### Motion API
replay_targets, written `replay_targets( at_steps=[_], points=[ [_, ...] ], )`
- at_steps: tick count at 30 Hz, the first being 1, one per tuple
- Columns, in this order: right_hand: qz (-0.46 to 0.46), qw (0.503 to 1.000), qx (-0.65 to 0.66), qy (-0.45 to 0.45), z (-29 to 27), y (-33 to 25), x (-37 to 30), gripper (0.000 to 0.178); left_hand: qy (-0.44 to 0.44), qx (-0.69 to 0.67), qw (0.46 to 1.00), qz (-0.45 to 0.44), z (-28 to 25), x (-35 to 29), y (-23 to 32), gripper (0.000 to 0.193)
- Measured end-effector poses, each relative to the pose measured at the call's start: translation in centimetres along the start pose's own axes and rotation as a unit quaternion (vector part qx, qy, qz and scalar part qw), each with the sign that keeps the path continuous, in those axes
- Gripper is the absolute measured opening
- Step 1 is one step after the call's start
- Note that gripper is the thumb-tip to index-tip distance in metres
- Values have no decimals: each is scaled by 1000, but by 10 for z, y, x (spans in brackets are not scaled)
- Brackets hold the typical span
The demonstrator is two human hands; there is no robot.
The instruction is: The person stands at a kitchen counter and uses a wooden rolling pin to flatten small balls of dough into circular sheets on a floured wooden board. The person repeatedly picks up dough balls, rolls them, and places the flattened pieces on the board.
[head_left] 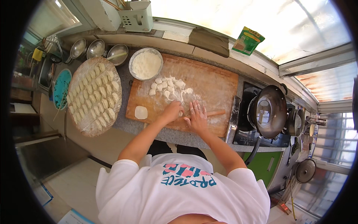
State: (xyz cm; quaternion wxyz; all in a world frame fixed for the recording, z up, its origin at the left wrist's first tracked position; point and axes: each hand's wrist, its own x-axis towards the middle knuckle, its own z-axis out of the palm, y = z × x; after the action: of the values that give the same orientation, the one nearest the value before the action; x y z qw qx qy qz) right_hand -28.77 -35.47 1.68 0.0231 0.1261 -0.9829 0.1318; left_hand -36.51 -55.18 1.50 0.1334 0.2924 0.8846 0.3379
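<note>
From my end, the left hand (172, 112) curls low over the board (220, 84) beside a dough piece (181, 113); I can't tell whether it's pinched. The right hand (197, 115) lies open, fingers spread, over the rolling pin (216, 112).

A dark wok (267, 112) sits on the black stove (242, 138), just beside a metal pot (297, 122), with a green cabinet door (264, 167) below and a round lid (305, 171) farther right. Along the window ledge (175, 36), a green pouch (248, 40) stands upright, well apart from a pale slotted utensil holder (137, 20) on the left.
</note>
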Motion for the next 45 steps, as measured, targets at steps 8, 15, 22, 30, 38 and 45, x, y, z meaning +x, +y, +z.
replay_targets(
  at_steps=[8,15,22,30,38,45],
  points=[
    [16,1000,12,23,2,2,17,81,-26,-39,980,-195,-27,4,18,10],
    [15,999,31,40,0,5,48,88,31,-14,999,-32,-6,9,-3,12],
    [-15,999,21,37,0,0,-7,87,42,-88,986,-135,-6,-10,1,11],
    [14,995,26,91,-5,5,79,83,28,-10,998,-48,-6,16,-15,10],
    [-63,998,30,-12,-1,10,-40,59,-27,-50,992,-109,-16,1,-5,14],
    [-27,999,21,-21,-8,-5,-21,63,-68,-19,996,62,-12,15,-21,7]
  ],
)
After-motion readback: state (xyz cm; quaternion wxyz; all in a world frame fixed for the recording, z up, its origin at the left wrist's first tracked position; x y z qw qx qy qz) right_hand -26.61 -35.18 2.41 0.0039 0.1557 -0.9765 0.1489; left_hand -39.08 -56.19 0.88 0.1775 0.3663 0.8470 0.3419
